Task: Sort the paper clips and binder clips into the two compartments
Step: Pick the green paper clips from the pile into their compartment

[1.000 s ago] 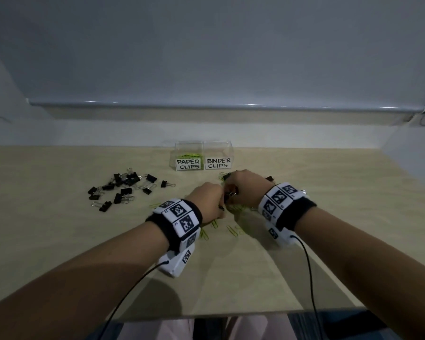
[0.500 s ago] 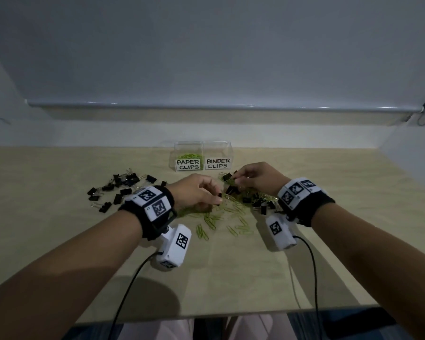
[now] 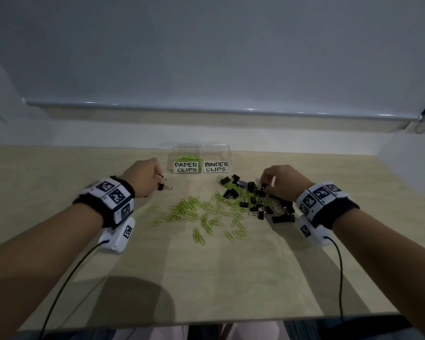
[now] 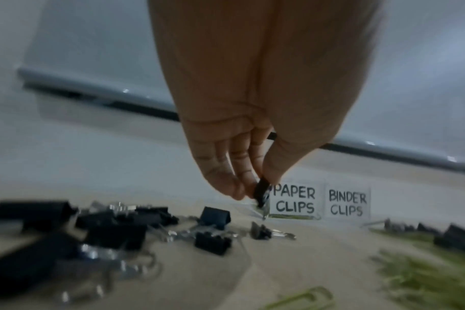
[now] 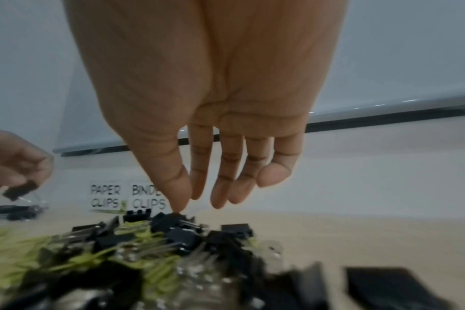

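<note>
Left hand (image 3: pixel 142 176) pinches one black binder clip (image 4: pixel 261 192) between thumb and fingertips, held above the surface (image 3: pixel 206 278) just left of the labelled box. Right hand (image 3: pixel 281 181) hangs over the mixed heap with fingers straight and relaxed, pointing down; its thumb tip touches the top of a black clip in that heap, and it grips nothing.

Nearest on the surface lie the loose green paper clips (image 3: pixel 199 217), scattered between the two wrists, too many and too overlapped to count. Just beyond and to the right, under the right hand, is the mixed heap (image 3: pixel 253 200) of black binder clips tangled with green paper clips; the count cannot be told.

In the left wrist view a second group of black binder clips (image 4: pixel 114 228) lies spread to the left, about ten, some blurred.

Farthest back stands one clear box with two compartments: the left (image 3: pixel 187 158), labelled PAPER CLIPS, holds green paper clips; whether anything lies in the right (image 3: pixel 217 158), labelled BINDER CLIPS, cannot be told.
</note>
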A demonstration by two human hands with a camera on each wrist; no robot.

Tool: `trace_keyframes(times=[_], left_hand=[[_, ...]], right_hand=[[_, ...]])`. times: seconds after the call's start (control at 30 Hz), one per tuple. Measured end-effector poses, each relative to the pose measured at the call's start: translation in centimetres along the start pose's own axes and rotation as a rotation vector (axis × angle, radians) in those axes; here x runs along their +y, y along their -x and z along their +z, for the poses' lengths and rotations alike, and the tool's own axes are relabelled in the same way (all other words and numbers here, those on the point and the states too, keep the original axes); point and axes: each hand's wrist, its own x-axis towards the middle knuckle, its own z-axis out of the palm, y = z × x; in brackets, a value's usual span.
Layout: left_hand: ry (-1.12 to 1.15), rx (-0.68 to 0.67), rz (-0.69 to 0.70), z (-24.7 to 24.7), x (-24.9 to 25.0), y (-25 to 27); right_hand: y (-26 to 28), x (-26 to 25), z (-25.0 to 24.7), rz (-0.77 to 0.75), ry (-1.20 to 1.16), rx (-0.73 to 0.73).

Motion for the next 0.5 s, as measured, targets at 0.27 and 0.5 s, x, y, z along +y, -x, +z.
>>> trace_keyframes(times=[0.27, 0.5], left_hand=[[-0.001, -0.075, 0.291, 3.6, 8.4, 0.3], [-0.141, -0.184, 0.387, 6.3, 12.6, -1.8]], right_hand=[[-2.3, -5.6, 1.9, -0.178, 0.161, -0.092], [-2.1, -5.4, 2.5, -0.167, 0.126, -0.072]])
